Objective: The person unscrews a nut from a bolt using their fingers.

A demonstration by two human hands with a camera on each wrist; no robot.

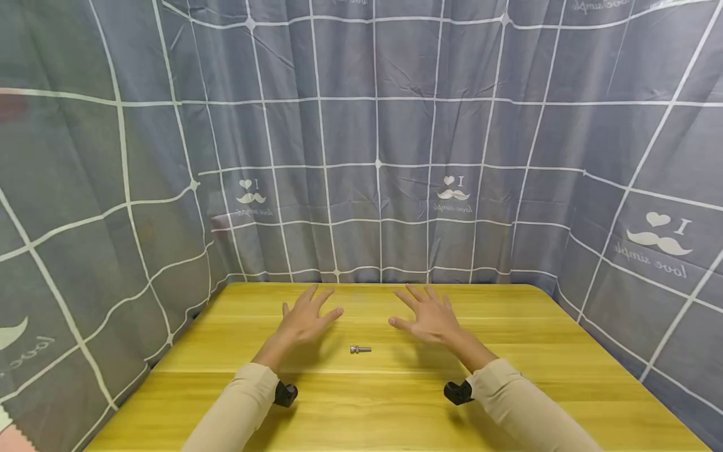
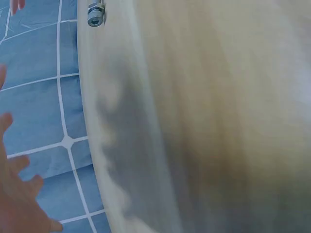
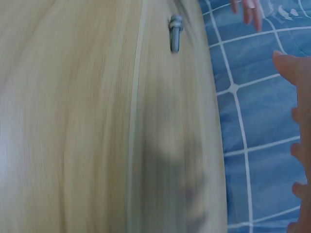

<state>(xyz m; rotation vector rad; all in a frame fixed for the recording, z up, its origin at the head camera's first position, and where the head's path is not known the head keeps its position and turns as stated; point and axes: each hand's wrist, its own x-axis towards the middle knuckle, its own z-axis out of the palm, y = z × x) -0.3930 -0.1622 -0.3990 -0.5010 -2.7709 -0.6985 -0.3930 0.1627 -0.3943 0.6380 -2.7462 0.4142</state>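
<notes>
A small metal bolt (image 1: pixel 360 349) lies on its side on the wooden table, its head to the left. In the left wrist view the bolt (image 2: pixel 95 14) has a socket head and what looks like a nut next to it. To the left of it, my left hand (image 1: pixel 305 321) hovers over the table with fingers spread, holding nothing. My right hand (image 1: pixel 430 317) is on the other side, also spread and apart from the bolt. The right wrist view shows the bolt (image 3: pixel 175 34) with its shank toward that hand.
The yellow wood-grain table (image 1: pixel 361 408) reaches back to a grey curtain (image 1: pixel 350 138) with white grid lines. More curtain hangs on the left and right sides. A black wrist device (image 1: pixel 285 395) sits at the left cuff, another black device (image 1: pixel 458 392) at the right.
</notes>
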